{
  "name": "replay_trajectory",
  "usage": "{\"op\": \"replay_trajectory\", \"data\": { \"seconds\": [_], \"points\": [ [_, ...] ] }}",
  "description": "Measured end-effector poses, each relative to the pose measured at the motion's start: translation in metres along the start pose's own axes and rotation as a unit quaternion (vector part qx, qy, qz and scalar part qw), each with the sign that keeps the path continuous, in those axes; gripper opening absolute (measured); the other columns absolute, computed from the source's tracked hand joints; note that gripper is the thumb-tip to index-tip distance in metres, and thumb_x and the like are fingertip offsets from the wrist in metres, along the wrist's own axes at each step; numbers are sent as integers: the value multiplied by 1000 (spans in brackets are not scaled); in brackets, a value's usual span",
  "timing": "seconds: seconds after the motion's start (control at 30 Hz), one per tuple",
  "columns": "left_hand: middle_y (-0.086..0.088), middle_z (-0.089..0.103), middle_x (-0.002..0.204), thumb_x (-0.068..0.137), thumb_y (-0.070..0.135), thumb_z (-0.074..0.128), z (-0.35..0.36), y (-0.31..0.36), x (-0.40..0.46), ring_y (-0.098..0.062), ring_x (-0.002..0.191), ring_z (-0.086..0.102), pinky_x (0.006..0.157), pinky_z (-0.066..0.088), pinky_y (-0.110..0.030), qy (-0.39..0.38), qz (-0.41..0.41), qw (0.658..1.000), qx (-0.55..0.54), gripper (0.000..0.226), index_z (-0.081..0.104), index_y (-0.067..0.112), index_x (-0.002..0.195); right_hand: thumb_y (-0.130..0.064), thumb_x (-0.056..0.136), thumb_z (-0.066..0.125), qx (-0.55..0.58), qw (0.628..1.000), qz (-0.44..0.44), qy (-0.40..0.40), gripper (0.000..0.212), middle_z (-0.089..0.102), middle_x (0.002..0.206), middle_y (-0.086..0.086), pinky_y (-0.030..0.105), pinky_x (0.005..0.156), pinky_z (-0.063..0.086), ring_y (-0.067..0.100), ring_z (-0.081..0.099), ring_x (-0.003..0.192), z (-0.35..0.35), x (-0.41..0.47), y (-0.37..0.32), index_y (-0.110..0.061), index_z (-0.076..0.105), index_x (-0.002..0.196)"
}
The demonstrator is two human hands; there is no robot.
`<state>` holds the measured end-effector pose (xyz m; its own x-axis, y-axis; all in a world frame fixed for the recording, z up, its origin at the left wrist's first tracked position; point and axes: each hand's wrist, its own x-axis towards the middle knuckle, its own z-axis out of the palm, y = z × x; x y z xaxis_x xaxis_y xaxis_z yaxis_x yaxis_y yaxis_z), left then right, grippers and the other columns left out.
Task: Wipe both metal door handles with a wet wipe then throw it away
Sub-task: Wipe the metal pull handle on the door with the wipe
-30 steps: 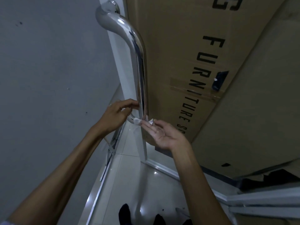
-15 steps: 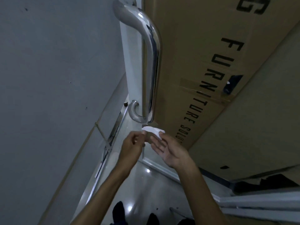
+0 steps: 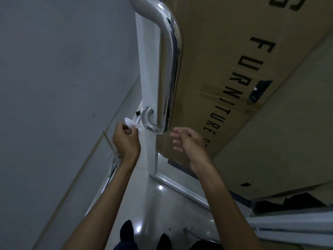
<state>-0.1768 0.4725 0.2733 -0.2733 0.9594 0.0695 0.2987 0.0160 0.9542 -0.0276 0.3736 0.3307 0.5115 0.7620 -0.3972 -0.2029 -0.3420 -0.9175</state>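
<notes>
Chrome, polished and mirror-bright: metal door handle (image 3: 173,69) running down the white door edge (image 3: 146,83), curling back to the door at its lower end. Behind it, through the glass, a cardboard box (image 3: 225,51) printed FURNITURE.

Wet wipe (image 3: 130,123) bunched white in the left hand (image 3: 126,141), pinched between thumb and curled fingers, just left of the handle's lower curl and not touching the metal. Right hand (image 3: 188,143) empty, fingers loosely bent, below and right of the curl, clear of both handle and wipe.

Step in hand, as a judgement: between passes on the wiping, with the wipe regathered into one hand. Only one handle in view, so no telling which of the two is done.

Next move calls for pressing the wipe back around the bar, or reaching round the door edge for the other handle; needs a firm wrap of the fingers so the thin sheet does not slip on the slick chrome.

Against half a second ago: wipe then shared between both hands, directly beneath the curl; now with the left alone and shifted leftward, right hand let go and drawn apart. A second ago: both hands up at the lower bend, wipe against the metal.
</notes>
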Motion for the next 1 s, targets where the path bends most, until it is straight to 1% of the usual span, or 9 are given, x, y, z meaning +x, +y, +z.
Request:
{"op": "replay_trajectory", "data": {
  "seconds": [0.1,0.2,0.33,0.5,0.63,0.73,0.77,0.87,1.0],
  "points": [
    [3,63,77,100,11,64,18,3,-3,0,67,57,61,45,-11,-28,98,995,-2,14,65,10,86,-20,109,47,-34,997,-63,14,25,76,103,-5,29,83,61,10,69,94,-3,-2,-23,-21,71,112],
    [-2,74,98,103,15,58,30,-7,-20,-10,89,67,81,55,-27,-43,157,987,3,17,75,10,105,-22,109,46,-60,991,-121,21,25,74,105,-7,28,85,60,10,69,98,-5,-4,-39,-24,70,113],
    [-10,69,135,104,11,60,29,-30,-37,-17,122,64,109,51,-35,-64,180,981,18,38,61,4,142,-23,109,45,-77,983,-169,20,25,73,105,-8,30,89,58,8,67,99,-5,-4,-52,-24,69,114],
    [-20,67,136,106,10,54,28,-37,-38,-26,121,67,106,53,-48,-109,207,971,37,50,45,8,156,-27,110,44,-84,975,-207,15,26,72,106,-7,31,89,58,9,67,101,-4,-4,-62,-24,69,116],
    [-17,55,153,108,7,52,24,-50,-44,-28,139,56,117,46,-34,-158,274,946,73,53,40,7,159,-27,110,44,-83,972,-218,-2,25,71,104,-10,31,91,57,7,66,102,-3,-8,-69,-24,68,118],
    [-24,59,146,110,12,46,26,-50,-40,-39,130,62,104,53,-54,-135,239,960,56,50,40,11,159,-27,110,44,-80,971,-227,-12,23,70,100,-14,25,90,56,0,66,97,-3,-10,-72,-28,67,114],
    [-27,59,145,109,8,47,26,-47,-45,-30,132,61,106,53,-47,-132,236,962,48,49,41,10,158,-26,110,45,-80,969,-232,-15,23,70,99,-15,22,88,55,-4,66,95,-2,-10,-72,-28,67,113],
    [-15,58,145,104,-8,53,29,-39,-66,21,129,45,109,37,-3,-121,269,955,25,49,46,-3,152,-25,110,45,-82,967,-242,-23,23,70,101,-14,16,81,52,-8,65,91,-3,-9,-72,-30,67,109],
    [-5,54,146,106,-3,51,38,-37,-73,32,125,41,108,32,1,-81,213,974,-13,48,44,-6,153,-25,109,45,-89,967,-239,-27,24,70,102,-13,15,77,52,-7,65,89,-3,-9,-71,-32,67,106]
  ]
}}
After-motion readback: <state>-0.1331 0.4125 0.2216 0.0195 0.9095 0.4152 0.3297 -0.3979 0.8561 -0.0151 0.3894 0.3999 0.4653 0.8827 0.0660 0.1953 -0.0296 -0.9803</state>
